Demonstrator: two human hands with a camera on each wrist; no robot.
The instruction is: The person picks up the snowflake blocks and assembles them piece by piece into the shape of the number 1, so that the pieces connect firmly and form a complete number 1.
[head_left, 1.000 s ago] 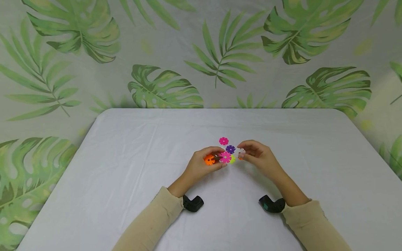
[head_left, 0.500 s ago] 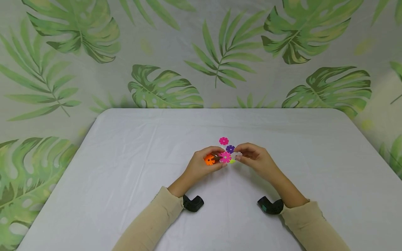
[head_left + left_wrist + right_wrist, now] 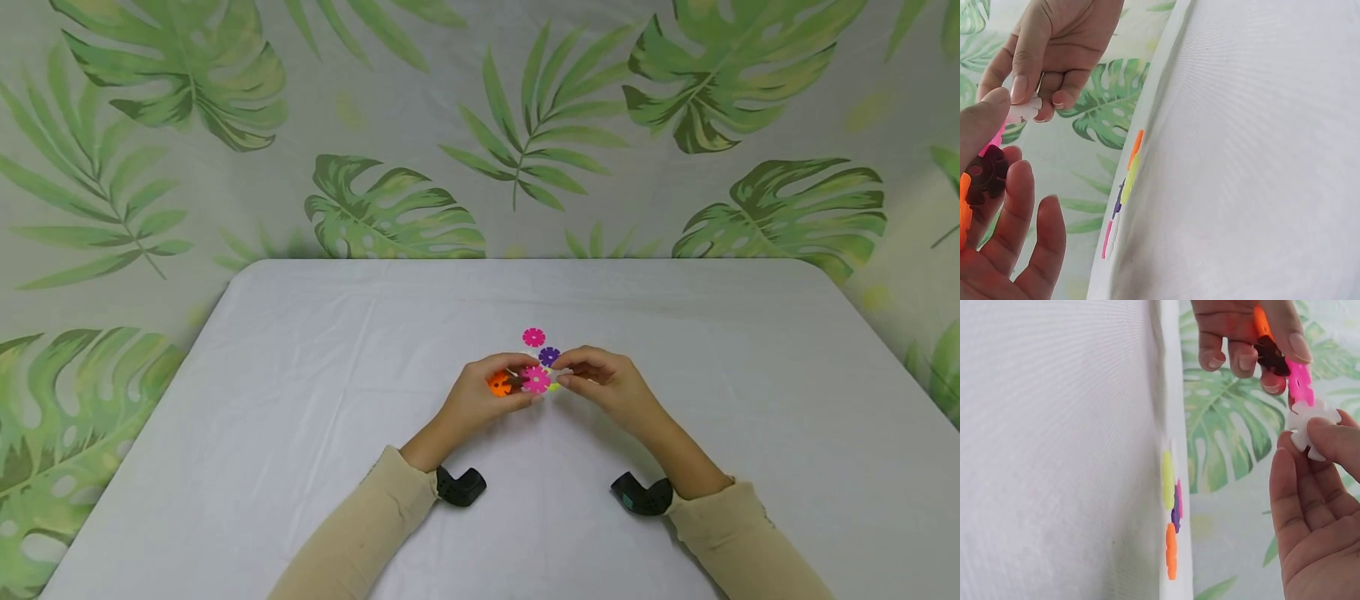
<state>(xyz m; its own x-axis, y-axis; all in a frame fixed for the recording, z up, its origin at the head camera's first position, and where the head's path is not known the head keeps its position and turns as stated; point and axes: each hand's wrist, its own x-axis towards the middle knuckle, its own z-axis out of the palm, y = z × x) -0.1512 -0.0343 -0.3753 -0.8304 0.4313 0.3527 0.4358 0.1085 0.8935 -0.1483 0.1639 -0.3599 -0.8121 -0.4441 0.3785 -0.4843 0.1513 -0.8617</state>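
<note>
My left hand (image 3: 480, 390) holds a short chain of notched plastic snowflake discs above the table. An orange disc (image 3: 498, 384), a dark brown disc (image 3: 988, 175) and a pink disc (image 3: 536, 380) make up that chain, with thumb and fingers about the pink end. Opposite it, my right hand (image 3: 615, 382) pinches a white snowflake disc (image 3: 1300, 419) between thumb and fingers. The white disc's edge meets the pink disc, roughly crosswise to it; whether their slots interlock cannot be made out.
Loose discs lie on the white-covered table (image 3: 315, 417) just beyond the hands: pink (image 3: 534, 337), purple (image 3: 549, 357), yellow (image 3: 1168, 481), orange (image 3: 1171, 550) and white (image 3: 1114, 234). A leaf-patterned cloth (image 3: 397, 125) hangs behind the table.
My right hand has moved left with the white disc, bringing it up to the pink disc and turning it more edge-on. My left hand has stayed nearly still; the pink disc has dipped slightly.
</note>
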